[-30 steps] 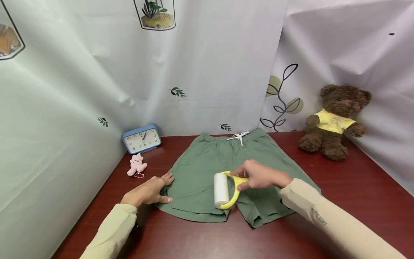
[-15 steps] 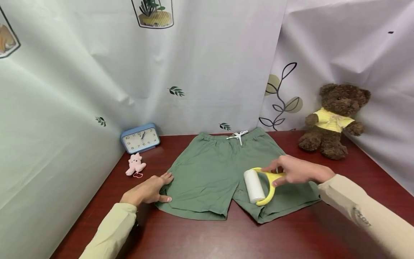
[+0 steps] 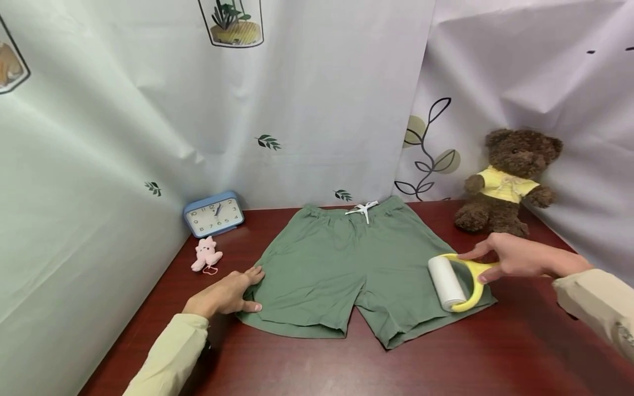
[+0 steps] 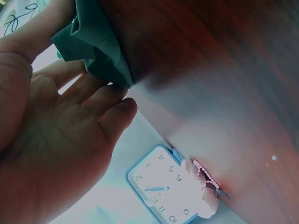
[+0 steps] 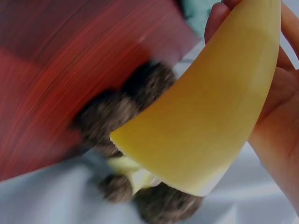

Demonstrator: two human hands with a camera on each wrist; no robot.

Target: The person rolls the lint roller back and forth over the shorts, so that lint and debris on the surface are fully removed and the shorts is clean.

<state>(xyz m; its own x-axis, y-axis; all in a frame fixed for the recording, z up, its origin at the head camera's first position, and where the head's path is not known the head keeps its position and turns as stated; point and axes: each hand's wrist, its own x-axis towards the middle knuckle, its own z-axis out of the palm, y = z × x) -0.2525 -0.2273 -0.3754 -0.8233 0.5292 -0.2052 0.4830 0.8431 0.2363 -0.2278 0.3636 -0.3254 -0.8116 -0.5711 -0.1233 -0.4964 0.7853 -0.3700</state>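
Observation:
Green shorts (image 3: 317, 264) with a white drawstring lie spread flat on the dark red table (image 3: 317, 368). On their left edge rests my left hand (image 3: 225, 292), thumb and fingers spread apart and touching the cloth near the hem. In my right hand (image 3: 525, 257) I grip the yellow handle of a lint roller (image 3: 447, 283). Its white roll sits on the right leg of the shorts, close to the outer edge. The right wrist view shows the wide yellow handle (image 5: 210, 107) large, covering part of the hand.
A blue-framed clock (image 3: 214, 214) stands at the back left, with a small pink plush toy (image 3: 206, 254) in front of it. At the back right sits a brown teddy bear (image 3: 506, 184) in a yellow shirt. White printed sheeting (image 3: 317, 110) encloses the back and sides.
My right hand has moved the lint roller rightward, from the left leg of the shorts across to the right leg's outer side. My left hand stays in place on the shorts.

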